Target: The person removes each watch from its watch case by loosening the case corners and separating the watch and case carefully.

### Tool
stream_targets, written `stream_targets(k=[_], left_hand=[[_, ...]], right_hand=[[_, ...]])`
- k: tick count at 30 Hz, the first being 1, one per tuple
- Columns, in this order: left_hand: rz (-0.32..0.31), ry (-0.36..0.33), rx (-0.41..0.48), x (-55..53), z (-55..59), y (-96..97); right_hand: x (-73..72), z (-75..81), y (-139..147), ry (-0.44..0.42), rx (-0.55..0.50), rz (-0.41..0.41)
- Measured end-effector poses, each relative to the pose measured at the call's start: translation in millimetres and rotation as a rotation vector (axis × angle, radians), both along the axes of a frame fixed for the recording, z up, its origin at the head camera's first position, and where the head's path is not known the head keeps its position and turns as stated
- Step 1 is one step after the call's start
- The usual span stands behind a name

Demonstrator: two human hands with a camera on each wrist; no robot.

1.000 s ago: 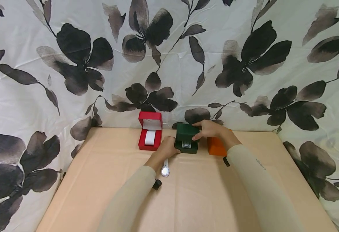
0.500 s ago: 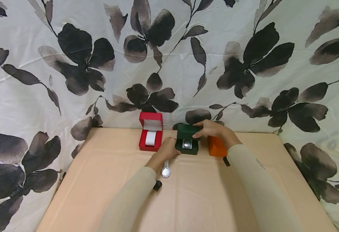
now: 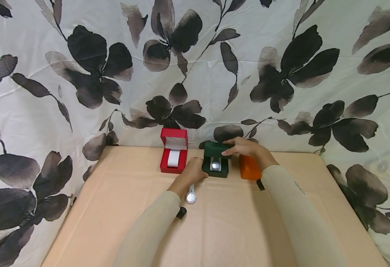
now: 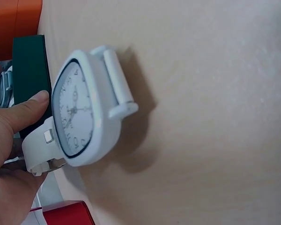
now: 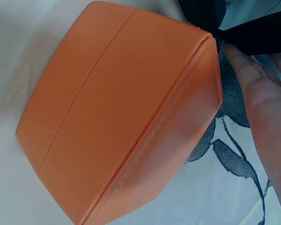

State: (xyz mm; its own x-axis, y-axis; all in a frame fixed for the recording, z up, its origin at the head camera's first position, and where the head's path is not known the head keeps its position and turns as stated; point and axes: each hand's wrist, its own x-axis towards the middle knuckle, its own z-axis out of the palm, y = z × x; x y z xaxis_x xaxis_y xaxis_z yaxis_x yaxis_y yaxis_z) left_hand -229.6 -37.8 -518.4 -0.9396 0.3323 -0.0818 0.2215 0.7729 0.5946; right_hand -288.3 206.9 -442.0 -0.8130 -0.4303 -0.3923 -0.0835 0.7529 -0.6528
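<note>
A green watch box [image 3: 216,172] stands at the back of the table with its lid [image 3: 216,149] raised. Inside it sits a silver-coloured watch [image 3: 216,164]. My right hand [image 3: 243,146] grips the lid's right edge, thumb at the front. My left hand [image 3: 193,170] holds the base at its left front corner; in the left wrist view the thumb [image 4: 30,110] presses its green front wall [image 4: 30,70]. Just below the left hand is a white watch [image 3: 191,197], its numbered dial [image 4: 75,110] large in the left wrist view, with its strap running back beside the fingers.
Left of the green box, a red watch box [image 3: 173,163] stands open with a white cushion [image 3: 173,158] in it. An orange box [image 5: 107,93] is to the right, partly behind the right forearm. Floral cloth [image 3: 215,92] hangs behind the table [image 3: 235,222].
The green lid has tilted back a little with my right hand, so more of the watch inside shows. My left hand stays on the box base.
</note>
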Motion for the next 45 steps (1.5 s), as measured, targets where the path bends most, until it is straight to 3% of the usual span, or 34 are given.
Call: stream_targets(k=[8, 15, 21, 32, 45], left_hand=[[0.01, -0.025, -0.001, 0.8, 1.4, -0.5], [0.024, -0.036, 0.003, 3.5, 0.2, -0.6], [0.026, -0.021, 0.004, 3.5, -1.3, 0.5], [0.034, -0.016, -0.017, 4.0, -1.0, -0.4], [0.019, 0.024, -0.045, 1.5, 0.6, 0.9]], right_hand=[[-4.2, -4.9, 2, -0.051, -0.056, -0.029], [-3.5, -6.7, 2, -0.051, -0.043, -0.016], [-4.2, -4.3, 5, -0.087, -0.11, -0.045], [-5.3, -1.1, 4, -0.081, -0.084, -0.062], [-9.2, 6.5, 1, -0.125, -0.186, -0.21]])
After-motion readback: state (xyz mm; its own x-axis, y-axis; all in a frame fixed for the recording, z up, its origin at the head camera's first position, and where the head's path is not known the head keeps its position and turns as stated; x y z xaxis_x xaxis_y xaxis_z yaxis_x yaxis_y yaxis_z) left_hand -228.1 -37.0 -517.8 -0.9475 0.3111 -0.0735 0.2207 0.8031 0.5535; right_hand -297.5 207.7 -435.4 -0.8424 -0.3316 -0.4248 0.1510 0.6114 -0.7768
